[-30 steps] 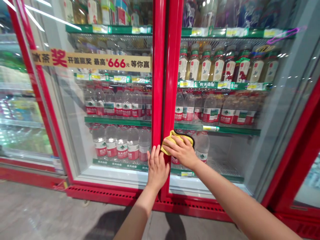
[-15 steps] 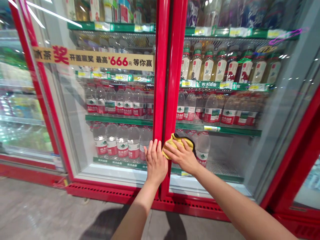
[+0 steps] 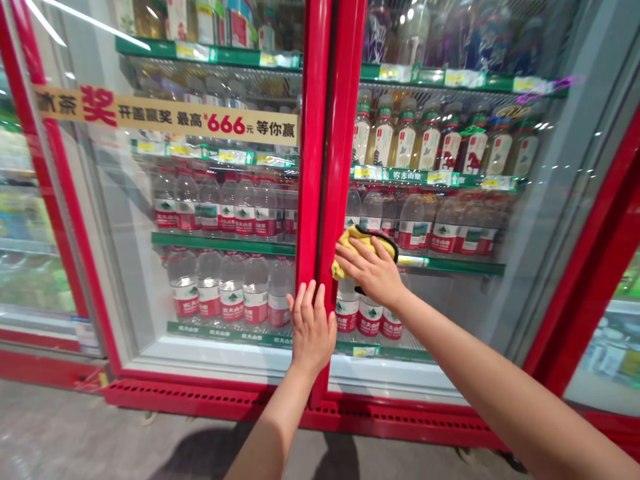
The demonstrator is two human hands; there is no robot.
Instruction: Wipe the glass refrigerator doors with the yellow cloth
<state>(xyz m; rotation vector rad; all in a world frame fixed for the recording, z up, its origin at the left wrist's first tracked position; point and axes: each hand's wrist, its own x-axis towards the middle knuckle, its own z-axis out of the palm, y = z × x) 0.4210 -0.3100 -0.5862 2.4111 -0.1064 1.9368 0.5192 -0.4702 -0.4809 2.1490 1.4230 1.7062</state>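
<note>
Yellow microfiber cloth (image 3: 357, 251) sits bunched against the glass of the right-hand door (image 3: 450, 220), just beside the red door frame (image 3: 340, 133) and level with a green shelf edge (image 3: 450, 265). A dark binding shows along its edge. The right hand (image 3: 369, 270) lies over the cloth with its fingers slightly apart and curved, pressing the folds flat to the glass and gripping them loosely under the palm. The left hand (image 3: 313, 327) holds nothing. It stands upright and open, fingers a little spread, flat against the lower glass of the left-hand door (image 3: 140, 267), with its thumb side lapping onto the red frame (image 3: 307, 200). The two hands are near each other, on either side of the frame's central join, the right one higher. Behind the glass stand rows of red-labelled bottled water (image 3: 255, 290) on the shelves. A yellow banner printed with 666 (image 3: 165, 117) crosses the left-hand door, above a red vented kick plate (image 3: 300, 417) and a grey floor (image 3: 50, 433).
</note>
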